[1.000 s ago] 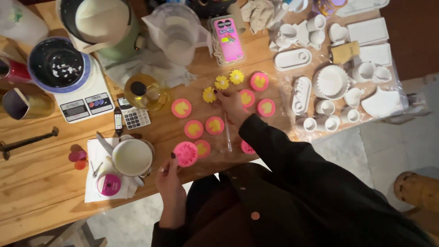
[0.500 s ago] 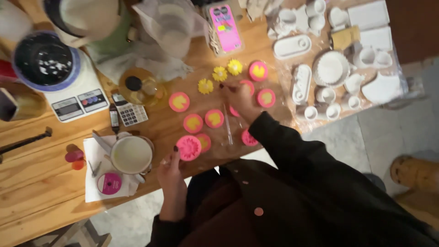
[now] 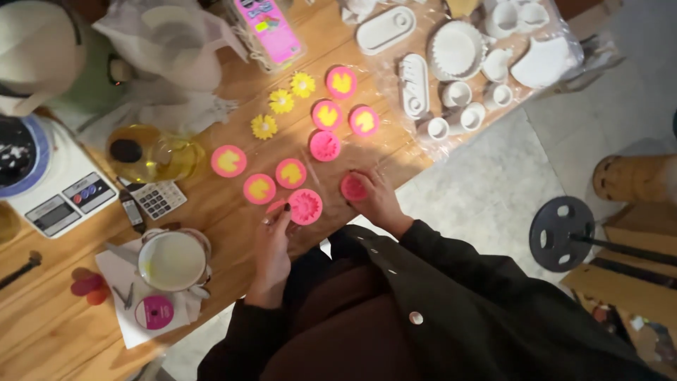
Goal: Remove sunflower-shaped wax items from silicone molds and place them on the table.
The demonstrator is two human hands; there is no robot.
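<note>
Hands of a person in a dark jacket are at the near edge of a wooden desk. The left hand has its fingers bent, and the fingertips touch the edge of a round pink mould with a flower pattern inside; it pinches the rim lightly and does not close fully. The right hand lies at three o'clock from this mould, fingers curled over a second pink mould, which it holds against the desk edge.

At twelve o'clock from the hands there are more pink round moulds with yellow filling, spread in two loose groups, and one unfilled pink mould among them. Three yellow flower shapes lie further away, at about eleven o'clock.

At nine o'clock from the left hand a white cup with pale liquid stands on a paper sheet, near a small pink lid. A calculator and a kitchen scale are at ten o'clock, with a glass jar of yellow liquid just beside them. White moulds on a clear plastic sheet are at one o'clock, well apart from the hands.
</note>
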